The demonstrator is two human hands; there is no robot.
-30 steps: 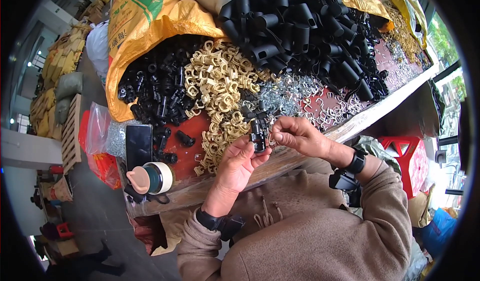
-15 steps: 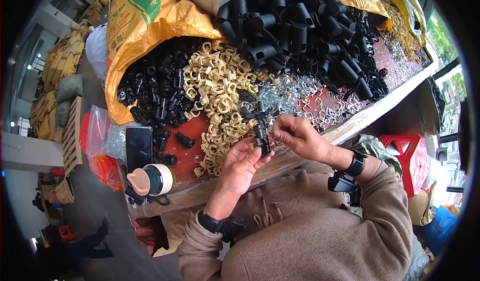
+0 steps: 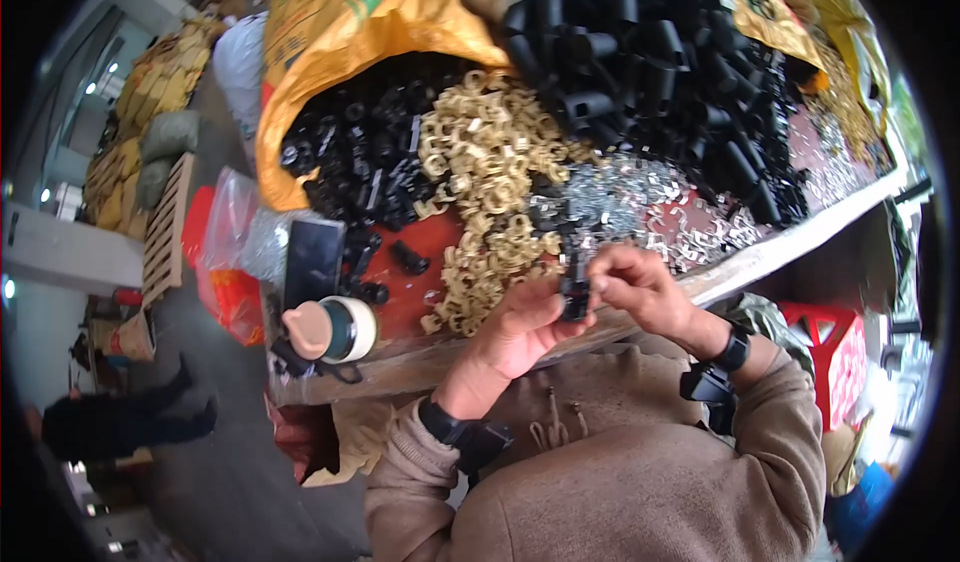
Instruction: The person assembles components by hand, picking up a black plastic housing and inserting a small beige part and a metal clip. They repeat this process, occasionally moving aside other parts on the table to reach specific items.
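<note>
Item 1: left hand [image 3: 520,327], at 6 o'clock of the table [image 3: 420,367] edge, fingers curled around the lower end of a small black plastic part [image 3: 574,297].

Item 2: right hand [image 3: 640,287], just beside the left at its 3 o'clock, fingertips pinched on the upper end of the same black plastic part. The part stands roughly upright between the 2 hands, above the near table edge.

Item 3: tan-lidded dark green cup [image 3: 335,329], lying on its side at 9 o'clock of the hands, near the table edge.

Item 4: black phone [image 3: 312,262], flat, just beyond the cup at 11 o'clock.

Item 5: heap of brass-coloured rings [image 3: 480,182], at 11 o'clock of the hands, spreading toward them.

Item 6: scatter of small silver metal clips [image 3: 640,202], at 1 o'clock of the hands.

Item 7: pile of small black fittings [image 3: 360,152], spilling from a yellow sack [image 3: 330,42], at 10 o'clock.

Item 8: mound of larger black tubular pieces [image 3: 660,62], farthest, at 1 o'clock.
</note>
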